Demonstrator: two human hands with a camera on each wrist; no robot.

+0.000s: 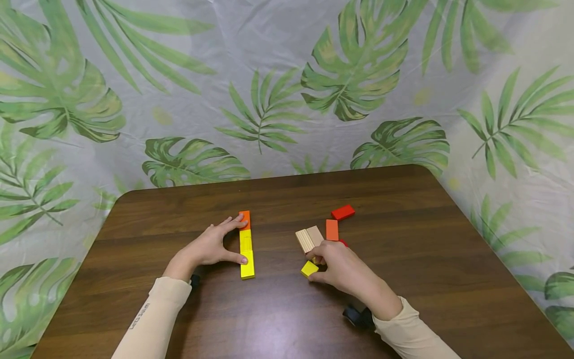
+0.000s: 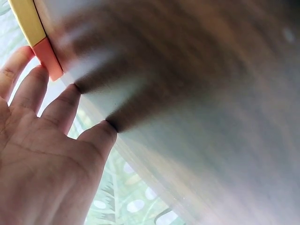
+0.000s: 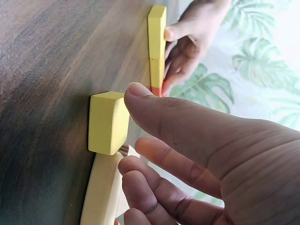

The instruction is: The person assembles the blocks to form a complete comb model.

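Observation:
My left hand (image 1: 211, 245) lies along a straight row of blocks, fingers spread. Its fingertips touch the orange block (image 1: 246, 213) at the far end. The thumb rests on the nearest yellow block (image 1: 247, 271); another yellow block (image 1: 245, 241) sits between them. To the right, my right hand (image 1: 343, 264) has its thumb and curled fingers at opposite ends of a small yellow block (image 3: 105, 124) with an angled edge. Beside that block lie two plain wooden blocks (image 1: 315, 234), one ridged. Part of another yellow piece is hidden beneath the right fingers.
Behind the right hand lie an orange-red block (image 1: 332, 230) and a red block (image 1: 343, 212). A red piece (image 1: 343, 243) is mostly covered by the hand. The brown wooden table (image 1: 278, 309) ends at a leaf-printed cloth (image 1: 269, 60).

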